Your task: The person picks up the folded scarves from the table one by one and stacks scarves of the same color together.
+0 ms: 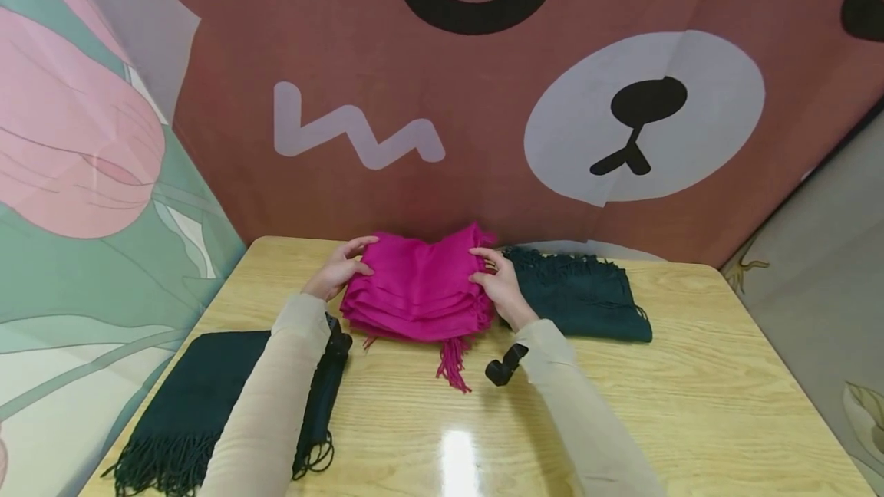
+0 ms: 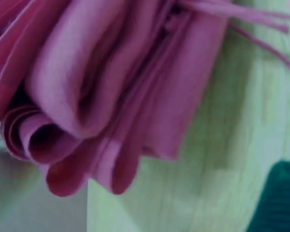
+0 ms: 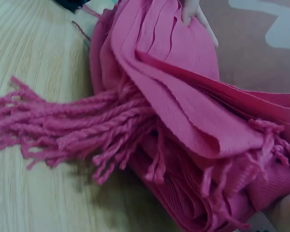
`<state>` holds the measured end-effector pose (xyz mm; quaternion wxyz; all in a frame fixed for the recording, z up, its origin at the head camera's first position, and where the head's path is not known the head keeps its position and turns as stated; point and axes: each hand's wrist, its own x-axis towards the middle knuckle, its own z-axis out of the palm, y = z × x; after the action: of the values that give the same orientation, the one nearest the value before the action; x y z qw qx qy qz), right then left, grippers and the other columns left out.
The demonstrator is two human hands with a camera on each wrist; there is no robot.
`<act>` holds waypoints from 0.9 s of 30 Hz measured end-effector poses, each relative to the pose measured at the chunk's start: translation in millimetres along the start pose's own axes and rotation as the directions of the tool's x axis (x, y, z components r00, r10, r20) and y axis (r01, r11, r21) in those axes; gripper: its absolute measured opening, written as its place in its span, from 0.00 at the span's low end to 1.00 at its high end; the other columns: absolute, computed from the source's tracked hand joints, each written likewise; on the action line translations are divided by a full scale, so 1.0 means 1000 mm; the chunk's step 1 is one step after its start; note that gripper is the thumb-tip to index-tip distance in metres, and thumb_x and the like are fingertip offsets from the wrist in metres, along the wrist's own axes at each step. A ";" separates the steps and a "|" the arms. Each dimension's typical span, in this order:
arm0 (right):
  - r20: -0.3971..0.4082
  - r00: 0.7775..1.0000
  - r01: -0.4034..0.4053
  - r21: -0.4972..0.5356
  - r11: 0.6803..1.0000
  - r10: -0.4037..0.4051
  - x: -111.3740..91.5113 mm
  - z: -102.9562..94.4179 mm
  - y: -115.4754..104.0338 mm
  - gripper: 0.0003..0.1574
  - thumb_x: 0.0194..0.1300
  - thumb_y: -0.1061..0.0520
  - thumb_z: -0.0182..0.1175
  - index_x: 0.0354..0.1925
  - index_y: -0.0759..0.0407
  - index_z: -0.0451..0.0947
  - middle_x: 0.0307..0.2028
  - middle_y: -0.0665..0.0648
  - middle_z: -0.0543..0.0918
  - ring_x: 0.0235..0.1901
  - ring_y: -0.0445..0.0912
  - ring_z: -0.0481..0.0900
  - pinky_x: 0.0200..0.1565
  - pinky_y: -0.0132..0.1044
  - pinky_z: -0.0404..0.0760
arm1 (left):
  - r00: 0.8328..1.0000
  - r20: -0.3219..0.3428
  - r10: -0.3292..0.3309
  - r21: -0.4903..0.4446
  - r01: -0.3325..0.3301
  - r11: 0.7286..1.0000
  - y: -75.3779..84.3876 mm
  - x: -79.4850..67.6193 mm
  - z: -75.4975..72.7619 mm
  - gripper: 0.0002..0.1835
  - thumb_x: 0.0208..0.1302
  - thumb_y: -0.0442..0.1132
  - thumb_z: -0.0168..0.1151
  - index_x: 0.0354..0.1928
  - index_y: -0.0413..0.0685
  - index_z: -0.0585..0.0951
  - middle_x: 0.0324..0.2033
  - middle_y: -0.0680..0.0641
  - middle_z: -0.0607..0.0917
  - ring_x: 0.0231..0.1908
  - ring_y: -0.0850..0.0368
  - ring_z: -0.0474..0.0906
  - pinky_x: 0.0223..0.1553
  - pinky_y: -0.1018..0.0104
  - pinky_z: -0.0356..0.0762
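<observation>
A bright pink fringed scarf (image 1: 421,282), folded into several layers, sits near the back edge of the table. At its left edge my left hand (image 1: 338,270) grips the folds between thumb and fingers. My right hand (image 1: 503,284) pinches the opposite edge, beside the fringe. Rounded folds of the scarf (image 2: 150,96) fill much of the left wrist view, where my left hand is hidden. In the right wrist view, twisted tassels (image 3: 87,125) trail from the layers onto the wood. The fingers of my left hand (image 3: 192,12) show at the top there.
A folded dark green scarf (image 1: 573,297) lies just right of the pink one. Another dark green fringed scarf (image 1: 196,382) is at the table's front left, partly under my left forearm. Behind the wooden table (image 1: 407,420) hangs a brown printed cloth (image 1: 483,113).
</observation>
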<state>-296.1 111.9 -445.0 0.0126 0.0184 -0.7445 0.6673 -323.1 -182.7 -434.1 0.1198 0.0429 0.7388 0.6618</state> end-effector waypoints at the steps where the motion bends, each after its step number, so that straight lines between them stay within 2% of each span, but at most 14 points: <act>1: 0.000 1.000 -0.007 0.002 1.000 0.007 0.000 -0.001 0.001 0.32 0.51 0.76 0.56 0.55 0.60 0.72 0.52 0.59 0.70 0.45 0.50 0.68 0.37 0.33 0.73 | 1.000 -0.001 0.004 -0.007 -0.004 1.000 -0.002 0.000 -0.001 0.36 0.51 0.18 0.52 0.65 0.43 0.63 0.57 0.37 0.62 0.50 0.48 0.64 0.38 0.71 0.72; 4: 0.002 1.000 -0.022 0.010 1.000 0.022 0.000 -0.003 0.004 0.32 0.52 0.76 0.55 0.56 0.60 0.72 0.52 0.60 0.70 0.44 0.51 0.69 0.38 0.34 0.73 | 1.000 -0.004 0.014 -0.030 -0.014 0.999 -0.006 0.000 -0.003 0.35 0.53 0.18 0.52 0.66 0.42 0.61 0.60 0.36 0.60 0.53 0.46 0.62 0.38 0.72 0.72; 7: 0.005 0.999 -0.034 0.006 0.999 0.034 0.001 -0.005 0.007 0.32 0.53 0.75 0.55 0.57 0.60 0.71 0.53 0.61 0.69 0.44 0.51 0.69 0.39 0.35 0.72 | 1.000 -0.018 -0.011 -0.058 0.010 0.998 -0.009 -0.001 -0.005 0.35 0.56 0.19 0.51 0.67 0.43 0.59 0.63 0.37 0.57 0.57 0.45 0.60 0.39 0.72 0.72; 12: -0.005 0.998 -0.063 -0.018 0.998 0.063 0.004 -0.008 0.013 0.31 0.54 0.74 0.56 0.57 0.64 0.69 0.65 0.60 0.57 0.47 0.52 0.67 0.38 0.32 0.71 | 0.997 -0.054 -0.049 -0.081 0.045 0.996 -0.015 -0.003 -0.005 0.33 0.59 0.21 0.49 0.67 0.42 0.57 0.65 0.38 0.55 0.59 0.44 0.59 0.43 0.69 0.70; 15: -0.021 0.996 -0.082 -0.032 0.996 0.081 0.005 -0.009 0.016 0.30 0.54 0.74 0.56 0.57 0.65 0.69 0.68 0.59 0.51 0.51 0.51 0.65 0.37 0.29 0.69 | 0.996 -0.060 -0.071 -0.087 0.066 0.994 -0.020 -0.004 -0.007 0.33 0.59 0.22 0.49 0.67 0.42 0.57 0.65 0.37 0.55 0.54 0.49 0.65 0.41 0.70 0.72; 17: -0.028 0.996 -0.090 -0.047 0.995 0.089 0.005 -0.009 0.018 0.30 0.54 0.73 0.56 0.57 0.65 0.70 0.68 0.60 0.51 0.53 0.50 0.62 0.35 0.29 0.69 | 0.994 -0.062 -0.085 -0.091 0.079 0.993 -0.023 -0.005 -0.008 0.33 0.59 0.22 0.50 0.67 0.42 0.57 0.65 0.37 0.55 0.44 0.57 0.70 0.36 0.72 0.73; 20: -0.037 0.993 -0.111 -0.065 0.992 0.108 0.005 -0.009 0.021 0.29 0.55 0.72 0.56 0.57 0.64 0.70 0.67 0.61 0.55 0.48 0.50 0.64 0.32 0.29 0.68 | 0.994 -0.055 -0.097 -0.094 0.092 0.991 -0.027 -0.006 -0.011 0.33 0.59 0.23 0.50 0.68 0.41 0.56 0.65 0.36 0.55 0.28 0.66 0.70 0.29 0.75 0.71; 22: -0.041 0.992 -0.125 -0.080 0.989 0.122 0.005 -0.008 0.023 0.29 0.56 0.71 0.56 0.57 0.63 0.70 0.65 0.61 0.58 0.42 0.50 0.65 0.31 0.30 0.67 | 0.993 -0.056 -0.104 -0.078 0.100 0.992 -0.029 -0.007 -0.012 0.34 0.58 0.24 0.51 0.67 0.40 0.57 0.65 0.35 0.56 0.20 0.67 0.66 0.24 0.75 0.67; 25: -0.046 0.989 -0.143 -0.104 0.984 0.139 0.004 -0.008 0.025 0.28 0.57 0.70 0.56 0.58 0.62 0.70 0.63 0.62 0.62 0.41 0.50 0.64 0.32 0.31 0.66 | 0.991 -0.056 -0.124 0.004 0.125 0.992 -0.032 -0.007 -0.012 0.34 0.59 0.26 0.52 0.67 0.39 0.56 0.64 0.33 0.57 0.24 0.67 0.67 0.26 0.75 0.69; 27: -0.045 0.988 -0.151 -0.116 0.982 0.147 0.003 -0.007 0.027 0.28 0.58 0.69 0.55 0.58 0.62 0.70 0.62 0.62 0.63 0.43 0.49 0.64 0.34 0.32 0.65 | 0.987 -0.068 -0.149 0.064 0.153 0.986 -0.032 -0.008 -0.011 0.33 0.60 0.28 0.52 0.67 0.39 0.56 0.63 0.33 0.58 0.32 0.62 0.70 0.28 0.74 0.69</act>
<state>-300.5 122.0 -470.6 -0.0230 -0.0502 -0.7818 0.6211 -315.1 -199.0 -464.0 0.1448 -0.0298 0.7658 0.6258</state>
